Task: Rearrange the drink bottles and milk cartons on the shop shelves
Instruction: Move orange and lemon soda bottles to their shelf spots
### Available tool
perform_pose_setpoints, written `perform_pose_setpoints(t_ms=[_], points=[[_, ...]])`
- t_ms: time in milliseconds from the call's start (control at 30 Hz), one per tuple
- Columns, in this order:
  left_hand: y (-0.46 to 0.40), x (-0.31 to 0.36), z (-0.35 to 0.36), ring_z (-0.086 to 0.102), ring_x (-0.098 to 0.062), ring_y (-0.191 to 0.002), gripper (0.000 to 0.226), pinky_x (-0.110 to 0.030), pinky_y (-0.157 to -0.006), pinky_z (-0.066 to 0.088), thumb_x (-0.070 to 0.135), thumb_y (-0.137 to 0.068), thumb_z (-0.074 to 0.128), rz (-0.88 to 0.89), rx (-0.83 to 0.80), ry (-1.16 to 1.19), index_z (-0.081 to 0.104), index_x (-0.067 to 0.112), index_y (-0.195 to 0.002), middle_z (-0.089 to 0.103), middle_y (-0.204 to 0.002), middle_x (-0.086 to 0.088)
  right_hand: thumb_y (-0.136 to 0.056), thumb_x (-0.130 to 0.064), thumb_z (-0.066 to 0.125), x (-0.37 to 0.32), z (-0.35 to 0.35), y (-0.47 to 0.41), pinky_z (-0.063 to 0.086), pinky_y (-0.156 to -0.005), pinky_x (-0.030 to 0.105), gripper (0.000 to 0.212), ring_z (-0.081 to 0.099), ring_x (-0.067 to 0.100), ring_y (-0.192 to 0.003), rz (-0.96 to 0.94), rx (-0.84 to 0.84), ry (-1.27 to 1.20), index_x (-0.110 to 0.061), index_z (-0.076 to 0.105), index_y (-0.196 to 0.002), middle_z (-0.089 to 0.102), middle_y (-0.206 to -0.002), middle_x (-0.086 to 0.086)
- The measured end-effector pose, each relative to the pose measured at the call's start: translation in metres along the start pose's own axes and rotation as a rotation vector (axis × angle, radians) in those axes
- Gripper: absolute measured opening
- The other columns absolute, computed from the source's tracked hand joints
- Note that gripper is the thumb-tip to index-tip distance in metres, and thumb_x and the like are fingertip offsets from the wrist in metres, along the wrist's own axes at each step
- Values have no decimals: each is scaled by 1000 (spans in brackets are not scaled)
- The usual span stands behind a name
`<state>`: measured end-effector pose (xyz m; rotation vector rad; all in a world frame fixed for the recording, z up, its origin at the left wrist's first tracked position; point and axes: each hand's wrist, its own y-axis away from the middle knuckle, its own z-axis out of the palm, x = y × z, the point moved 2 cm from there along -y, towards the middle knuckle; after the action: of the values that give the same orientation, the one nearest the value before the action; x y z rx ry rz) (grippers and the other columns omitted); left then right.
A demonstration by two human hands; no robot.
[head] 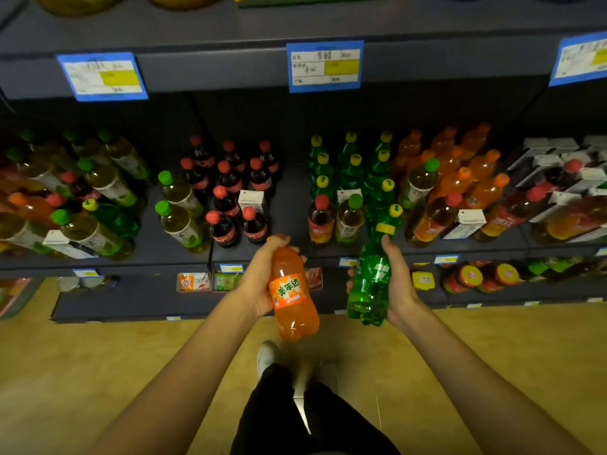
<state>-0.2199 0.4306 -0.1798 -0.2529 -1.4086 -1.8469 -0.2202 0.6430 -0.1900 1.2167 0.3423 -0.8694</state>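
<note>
Two bare forearms reach out over black trousers, white shoes (267, 356) and tan floor. Left hand (259, 277) wraps round an orange soda bottle (294, 295), neck toward shelf, base toward the person. Right hand (399, 280) grips a green soda bottle (371, 284), yellow cap up. Both held in front of the dark shelf (289, 205) edge. On it: mixed cola, tea, green and orange bottles, milk cartons (251, 200) scattered among them. Blue price tags (325, 65) above
</note>
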Motion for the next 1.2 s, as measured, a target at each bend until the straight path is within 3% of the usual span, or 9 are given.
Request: perform_pose_setpoints(t_ms=[267,433,867,1000,1200], points=[[-1,4,-12,63,-25,-70,33,-36,-70,51,40,-72,70,23,17,-6,66,12,-87,69,-84,-10,-76,-62,59,3,11,-2,55,-56,33,62,60,29,-60,33,-54,-24,-3,62,-93,61,-73,16],[0,6,-12,65,-25,-67,28,-33,-66,53,39,-84,63,25,17,18,65,11,-90,70,-84,-10,-73,-64,61,4,11,-4,55,-56,34,65,61,30,-61,32,-55,-16,-3,62,-96,60,-75,17],[1,6,18,63,-24,-68,27,-34,-67,53,37,-84,64,-24,3,-32,66,11,-86,71,-80,-10,-83,-63,57,-7,-4,5,54,-63,35,61,63,28,-61,13,-21,-6,-3,64,-93,64,-73,16],[4,8,39,66,-25,-61,27,-33,-56,56,36,-86,62,-50,-66,-33,63,10,-92,69,-80,-10,-76,-69,63,-13,-17,13,55,-64,36,74,64,30,-67,-24,9,1,-2,63,-107,63,-86,21],[13,7,64,66,-25,-61,34,-32,-54,57,40,-87,61,-78,-102,-79,61,9,-102,69,-79,-11,-81,-65,57,-16,-35,23,52,-64,36,79,64,30,-64,-52,30,0,4,61,-119,64,-82,21]])
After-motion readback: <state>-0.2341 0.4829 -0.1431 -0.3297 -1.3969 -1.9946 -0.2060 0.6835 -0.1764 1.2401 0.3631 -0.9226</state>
